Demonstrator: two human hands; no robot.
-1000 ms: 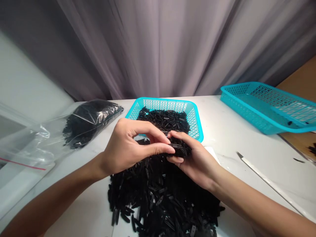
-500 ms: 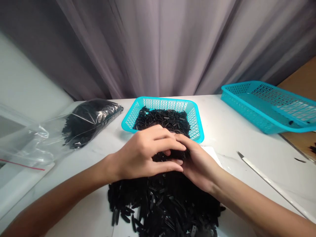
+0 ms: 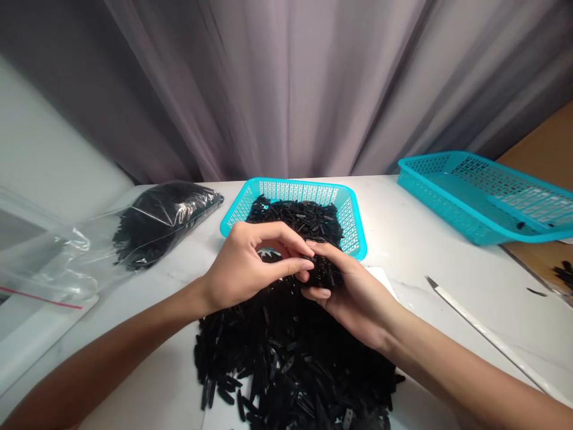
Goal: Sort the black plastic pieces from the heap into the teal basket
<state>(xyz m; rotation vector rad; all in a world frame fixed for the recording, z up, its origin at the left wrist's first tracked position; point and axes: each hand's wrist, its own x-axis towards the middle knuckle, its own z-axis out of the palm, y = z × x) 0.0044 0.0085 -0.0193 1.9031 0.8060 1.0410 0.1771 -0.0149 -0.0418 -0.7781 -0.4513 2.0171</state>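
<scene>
My right hand [image 3: 353,286] is curled around a handful of small black strips [image 3: 326,272], holding it above the heap. My left hand [image 3: 259,257] pinches with thumb and forefinger at the near-left edge of that handful; what lies between the fingertips is too small to make out. Under both hands spreads a large heap of loose black strips [image 3: 295,370], partly on a white sheet. Just behind the hands sits a blue plastic basket [image 3: 353,203] with more black strips [image 3: 308,216] in it, its front partly hidden by my hands.
To the left lies a clear zip bag [image 3: 165,221] part filled with black pieces. A second blue basket [image 3: 447,197] stands at the right, a few dark bits in it. A white-handled craft knife [image 3: 483,331] lies on the right, blade pointing away. A grey curtain [image 3: 286,89] hangs behind.
My left hand has drawn back slightly to the left, its fingers going from covering the handful to a pinch at its edge. More of the strips in my right hand now show.
</scene>
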